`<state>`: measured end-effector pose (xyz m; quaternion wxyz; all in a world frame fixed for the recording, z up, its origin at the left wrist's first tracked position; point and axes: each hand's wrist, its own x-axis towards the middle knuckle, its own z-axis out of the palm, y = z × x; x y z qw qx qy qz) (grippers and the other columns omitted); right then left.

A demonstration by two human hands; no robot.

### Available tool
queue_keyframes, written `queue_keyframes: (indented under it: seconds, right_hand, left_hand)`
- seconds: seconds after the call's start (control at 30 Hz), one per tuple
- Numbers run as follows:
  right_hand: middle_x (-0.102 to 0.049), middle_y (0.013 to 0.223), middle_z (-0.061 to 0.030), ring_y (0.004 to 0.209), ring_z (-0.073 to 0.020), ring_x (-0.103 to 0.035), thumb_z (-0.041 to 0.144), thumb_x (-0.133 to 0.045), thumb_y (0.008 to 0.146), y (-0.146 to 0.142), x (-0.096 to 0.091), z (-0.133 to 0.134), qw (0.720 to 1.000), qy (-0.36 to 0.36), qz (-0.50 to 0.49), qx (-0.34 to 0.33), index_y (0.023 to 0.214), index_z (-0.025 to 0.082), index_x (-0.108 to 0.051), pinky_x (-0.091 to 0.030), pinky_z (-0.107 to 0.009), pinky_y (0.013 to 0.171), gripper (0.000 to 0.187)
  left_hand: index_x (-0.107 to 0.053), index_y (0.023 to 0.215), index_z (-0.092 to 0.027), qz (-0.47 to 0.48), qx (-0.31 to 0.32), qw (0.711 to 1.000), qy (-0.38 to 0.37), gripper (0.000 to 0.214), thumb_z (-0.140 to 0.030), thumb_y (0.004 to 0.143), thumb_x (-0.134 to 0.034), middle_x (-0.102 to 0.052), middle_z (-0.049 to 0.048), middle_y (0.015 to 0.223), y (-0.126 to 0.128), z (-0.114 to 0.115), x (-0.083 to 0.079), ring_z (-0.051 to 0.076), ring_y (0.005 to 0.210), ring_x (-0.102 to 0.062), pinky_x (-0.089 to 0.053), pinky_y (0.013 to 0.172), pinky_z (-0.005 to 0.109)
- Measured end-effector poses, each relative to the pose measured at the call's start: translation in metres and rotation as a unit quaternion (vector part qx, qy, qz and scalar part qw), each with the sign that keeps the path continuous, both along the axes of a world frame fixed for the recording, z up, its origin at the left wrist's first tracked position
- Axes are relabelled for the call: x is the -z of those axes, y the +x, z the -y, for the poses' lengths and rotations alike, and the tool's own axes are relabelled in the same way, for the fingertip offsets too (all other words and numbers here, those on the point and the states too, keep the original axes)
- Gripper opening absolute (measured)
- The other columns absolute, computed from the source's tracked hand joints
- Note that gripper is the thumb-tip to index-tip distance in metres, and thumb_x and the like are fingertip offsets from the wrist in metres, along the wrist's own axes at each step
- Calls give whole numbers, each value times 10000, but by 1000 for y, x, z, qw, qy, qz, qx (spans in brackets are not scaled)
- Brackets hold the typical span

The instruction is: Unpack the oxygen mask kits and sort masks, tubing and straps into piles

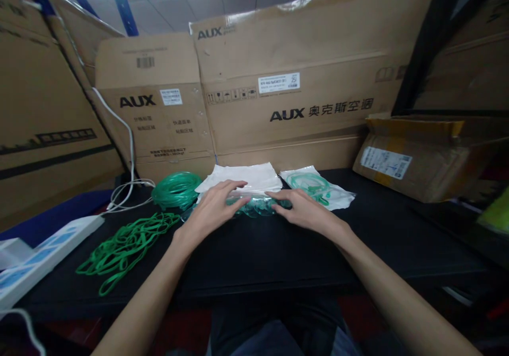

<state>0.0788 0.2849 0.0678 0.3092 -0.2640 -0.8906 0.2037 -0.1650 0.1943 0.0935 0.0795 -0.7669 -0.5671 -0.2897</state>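
A row of clear greenish plastic pieces (257, 206), cup-like in outline, lies on the black table between my hands. My left hand (214, 207) is at its left end, thumb and index finger apart, the thumb by the pieces. At the right end my right hand (304, 210) has its fingers spread, their tips at the pieces and the clear film edge behind them. Just behind is a stack of white plastic bags (242, 178). Whether the fingertips press on anything is hard to see.
Coiled green tubing (175, 189) and a heap of green elastic straps (127, 242) lie left, near a white power strip (51, 250) and white cable (132, 149). A bag with green tubing (312, 186) lies right. Cardboard panels (246, 122) stand behind; a carton (413, 159) sits right.
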Motion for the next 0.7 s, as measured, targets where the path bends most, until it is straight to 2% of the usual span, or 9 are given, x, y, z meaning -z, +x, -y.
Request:
queue_keyframes:
  seconds: [0.13,0.2,0.3,0.43,0.6,0.7]
  right_hand:
    - [-727,1254,-81,1159,-316,-685,269,-644,892,1,0,0,1000,2,-13,9,1251,245,-723,-493,-460,1033,369]
    - [-725,1259,-84,1168,-314,-681,284,-663,885,1,1,0,1000,-4,-23,6,1247,241,-725,-488,-458,1043,369]
    - [-718,1275,-80,1198,-318,-663,277,-696,870,1,3,-3,999,-14,-31,-3,1254,246,-719,-471,-473,1066,386]
    - [-721,1270,-81,1196,-312,-665,248,-680,889,1,4,-3,999,-5,-35,-14,1245,251,-723,-485,-465,1054,359]
    - [-727,1257,-101,1194,-318,-663,252,-654,922,-1,4,-2,1000,17,-24,-9,1262,235,-713,-490,-478,1043,346]
    - [-720,1268,-116,1213,-320,-650,255,-651,926,-2,6,-4,1000,20,-20,2,1268,210,-708,-479,-483,1056,349]
  left_hand:
    - [-657,1249,-194,-22,-109,994,16,489,-558,983,-467,-698,111,1289,-48,32,-4,307,1214,-635,-458,1075,463]
    - [-662,1254,-172,-36,-156,987,-1,542,-571,976,-424,-698,138,1296,-76,45,1,341,1222,-637,-464,1071,489]
    - [-666,1264,-186,-54,-177,981,-55,560,-573,936,-428,-713,135,1284,-105,54,14,359,1191,-661,-490,1042,500]
    - [-678,1229,-207,-52,-177,978,-100,527,-560,903,-464,-745,133,1215,-116,52,24,350,1135,-695,-519,995,480]
    - [-696,1163,-237,-23,-151,985,-80,472,-568,908,-476,-761,104,1186,-116,45,25,320,1123,-701,-520,993,453]
    - [-697,1183,-234,-25,-160,983,-85,509,-600,907,-475,-756,108,1200,-117,44,25,325,1130,-699,-520,1000,452]
